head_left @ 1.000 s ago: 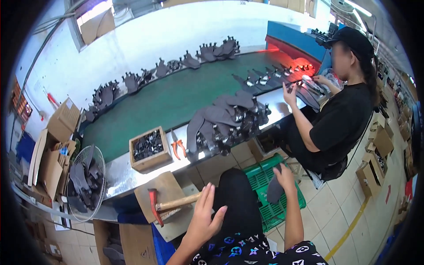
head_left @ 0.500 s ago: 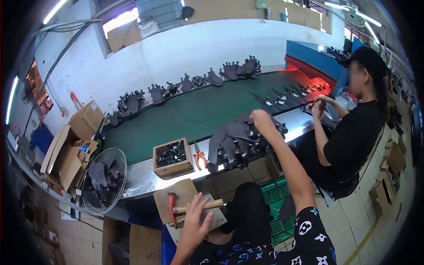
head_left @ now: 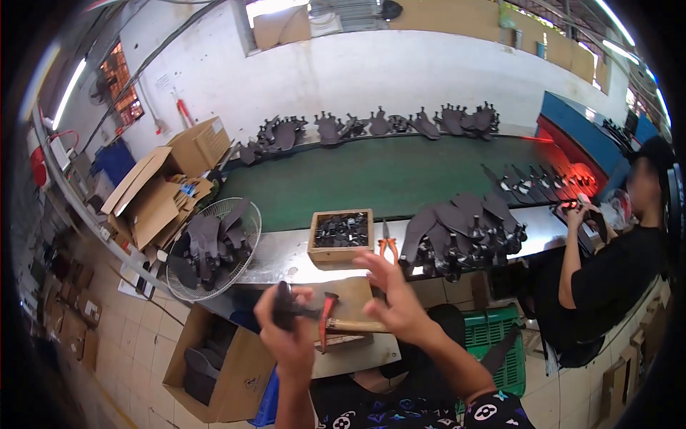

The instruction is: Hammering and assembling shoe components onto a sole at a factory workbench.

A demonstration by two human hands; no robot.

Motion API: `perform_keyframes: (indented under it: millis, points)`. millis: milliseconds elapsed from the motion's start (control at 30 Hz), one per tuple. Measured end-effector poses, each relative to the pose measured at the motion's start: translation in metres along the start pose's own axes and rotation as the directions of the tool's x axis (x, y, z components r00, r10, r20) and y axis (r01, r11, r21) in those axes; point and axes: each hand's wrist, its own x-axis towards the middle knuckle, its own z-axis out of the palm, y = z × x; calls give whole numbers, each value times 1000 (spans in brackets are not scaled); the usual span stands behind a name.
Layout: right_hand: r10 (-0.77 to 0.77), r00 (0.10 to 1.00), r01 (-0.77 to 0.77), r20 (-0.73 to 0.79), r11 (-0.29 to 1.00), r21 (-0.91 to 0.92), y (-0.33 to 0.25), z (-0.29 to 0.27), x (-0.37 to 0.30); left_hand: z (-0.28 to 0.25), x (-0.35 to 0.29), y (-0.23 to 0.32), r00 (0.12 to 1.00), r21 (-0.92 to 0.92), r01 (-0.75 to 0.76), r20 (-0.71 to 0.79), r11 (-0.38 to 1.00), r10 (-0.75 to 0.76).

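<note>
My left hand [head_left: 289, 336] is closed around a dark piece [head_left: 284, 307], which looks like a sole seen nearly end-on and is partly hidden by the fingers. Beside it my right hand [head_left: 396, 297] is empty, fingers spread, above the wooden handle of a hammer [head_left: 350, 325]. The red-headed hammer lies across a tan board [head_left: 354, 294] at my lap. Beyond the hands stand a wooden box [head_left: 341, 254] of small black parts and pliers [head_left: 388, 247] with orange handles. Dark grey soles with black fittings [head_left: 457, 229] are heaped to the right.
A green conveyor belt [head_left: 357, 168] runs behind the metal ledge, with soles along its far edge. At left are a round wire basket [head_left: 259, 227] of soles and cardboard boxes [head_left: 153, 207]. A green crate [head_left: 511, 368] is at right, near a seated co-worker [head_left: 607, 264].
My right hand has come back from the sole heap to beside the hammer. My left hand, empty before, now holds the dark piece. The view has swung to the right.
</note>
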Motion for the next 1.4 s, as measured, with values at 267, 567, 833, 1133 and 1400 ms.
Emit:
perform_keyframes:
  millis: [267,567,833,1133,1400]
  points:
    - [381,924,-248,-34,529,-811,58,-41,-159,-8,-10,-15,687,-380,723,314,576,-655]
    - [496,729,-661,-472,689,-297,16,-78,-316,8,-34,-174,869,597,246,214,764,-447]
    - [759,618,-563,-208,611,557,33,-45,-261,6,-36,-176,881,633,163,251,757,-400]
    - [691,723,-615,-15,654,441,87,-70,-214,11,-26,-164,888,636,39,332,771,-319]
    - [819,573,-570,31,370,734,117,-64,-236,-3,-22,-184,833,159,454,273,877,-481]
